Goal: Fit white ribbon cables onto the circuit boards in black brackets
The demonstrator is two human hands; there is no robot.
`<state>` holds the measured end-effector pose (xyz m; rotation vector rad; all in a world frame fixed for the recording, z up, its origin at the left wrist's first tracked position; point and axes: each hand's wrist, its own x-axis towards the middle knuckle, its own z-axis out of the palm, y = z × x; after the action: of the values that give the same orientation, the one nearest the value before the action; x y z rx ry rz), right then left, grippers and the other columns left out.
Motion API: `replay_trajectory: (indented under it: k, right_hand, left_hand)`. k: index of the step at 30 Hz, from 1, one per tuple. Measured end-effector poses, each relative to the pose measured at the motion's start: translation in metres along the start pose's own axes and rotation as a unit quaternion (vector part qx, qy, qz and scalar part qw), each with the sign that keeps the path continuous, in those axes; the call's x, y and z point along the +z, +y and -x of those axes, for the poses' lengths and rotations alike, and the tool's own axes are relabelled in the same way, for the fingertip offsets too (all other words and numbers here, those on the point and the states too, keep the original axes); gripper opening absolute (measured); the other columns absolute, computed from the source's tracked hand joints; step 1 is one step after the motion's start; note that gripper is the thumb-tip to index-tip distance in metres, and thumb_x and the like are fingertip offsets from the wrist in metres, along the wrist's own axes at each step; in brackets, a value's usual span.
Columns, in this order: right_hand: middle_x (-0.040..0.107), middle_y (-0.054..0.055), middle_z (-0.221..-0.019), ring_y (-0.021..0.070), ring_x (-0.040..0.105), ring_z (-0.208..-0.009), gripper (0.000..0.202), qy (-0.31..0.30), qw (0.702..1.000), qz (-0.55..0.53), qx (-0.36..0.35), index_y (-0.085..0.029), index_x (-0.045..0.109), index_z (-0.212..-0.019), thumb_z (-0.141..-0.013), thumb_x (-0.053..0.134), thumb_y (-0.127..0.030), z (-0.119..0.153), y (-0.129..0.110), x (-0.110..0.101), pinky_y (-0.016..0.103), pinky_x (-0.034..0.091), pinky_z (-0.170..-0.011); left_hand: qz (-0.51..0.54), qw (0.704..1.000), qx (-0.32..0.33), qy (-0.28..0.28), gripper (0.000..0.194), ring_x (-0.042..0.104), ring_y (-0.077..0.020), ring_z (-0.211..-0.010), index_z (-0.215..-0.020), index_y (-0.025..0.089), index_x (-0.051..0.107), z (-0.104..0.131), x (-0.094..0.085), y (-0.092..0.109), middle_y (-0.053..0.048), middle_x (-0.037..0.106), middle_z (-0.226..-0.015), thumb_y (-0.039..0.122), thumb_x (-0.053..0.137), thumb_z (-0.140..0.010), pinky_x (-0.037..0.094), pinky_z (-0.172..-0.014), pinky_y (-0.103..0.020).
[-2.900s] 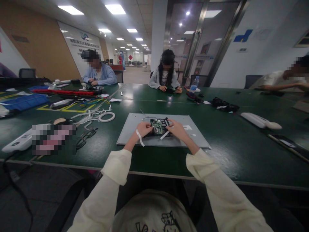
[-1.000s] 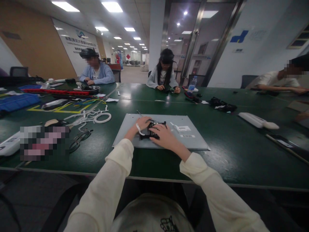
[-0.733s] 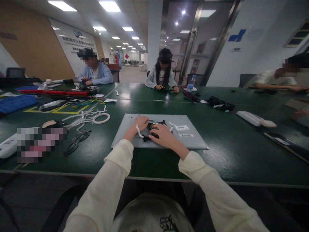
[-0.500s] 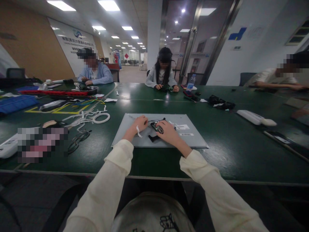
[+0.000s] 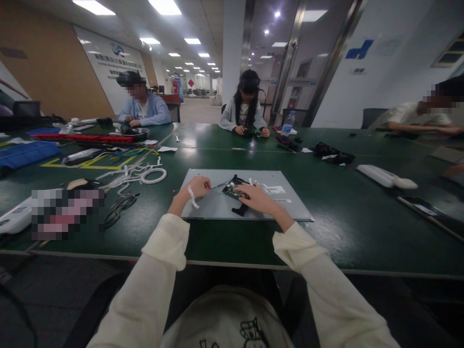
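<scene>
A flat grey metal panel [image 5: 217,210] lies on the green table in front of me. On it sits a circuit board [image 5: 232,188] in a black frame with arms sticking out. My right hand [image 5: 258,198] grips the board's right side, its fingers curled over the edge. To the left, my left hand [image 5: 198,187] is closed in a pinch on a thin dark wire [image 5: 218,186] that stretches to the board. A white strip [image 5: 193,197] is stuck to my left wrist. White labels [image 5: 274,189] show on the panel beyond my right hand.
White cable loops [image 5: 153,176], eyeglasses [image 5: 119,208] and a white power strip [image 5: 16,217] lie left. A blue tray [image 5: 29,153] stands farther back. A white handheld device [image 5: 384,177] and a phone [image 5: 422,208] are right. People sit around the table [image 5: 348,212].
My left hand has moved left and slightly down, away from the board, with the wire now stretched between them. My right hand and the framed board have shifted slightly right.
</scene>
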<state>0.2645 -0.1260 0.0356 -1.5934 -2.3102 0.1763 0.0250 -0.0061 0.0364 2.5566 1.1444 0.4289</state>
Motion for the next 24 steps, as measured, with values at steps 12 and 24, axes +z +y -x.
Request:
replay_trajectory:
  k: [12, 24]
  right_hand:
    - [0.050, -0.001, -0.130, 0.0185, 0.044, -0.119, 0.052, -0.033, 0.998, -0.051, -0.011, -0.027, 0.054, -0.122, -0.075, 0.045, -0.007, -0.001, -0.001, -0.013, 0.037, 0.029, -0.105]
    - [0.049, 0.002, -0.131, 0.0175, 0.044, -0.120, 0.051, -0.025, 0.997, -0.064, -0.035, -0.022, 0.054, -0.122, -0.074, 0.042, -0.008, -0.001, 0.014, -0.009, 0.035, 0.028, -0.106]
  left_hand:
    - [-0.009, 0.997, 0.048, 0.056, 0.029, 0.059, -0.0192, -0.090, -0.092, 0.017, 0.063, 0.010, 0.000, 0.035, -0.006, 0.065, -0.093, 0.039, 0.051, -0.078, 0.044, -0.082, -0.029]
    - [-0.085, 0.995, -0.025, 0.038, 0.066, 0.037, -0.0307, -0.125, -0.133, 0.017, 0.034, 0.013, 0.039, 0.066, -0.014, 0.037, -0.138, 0.037, 0.057, -0.075, 0.036, -0.099, -0.042]
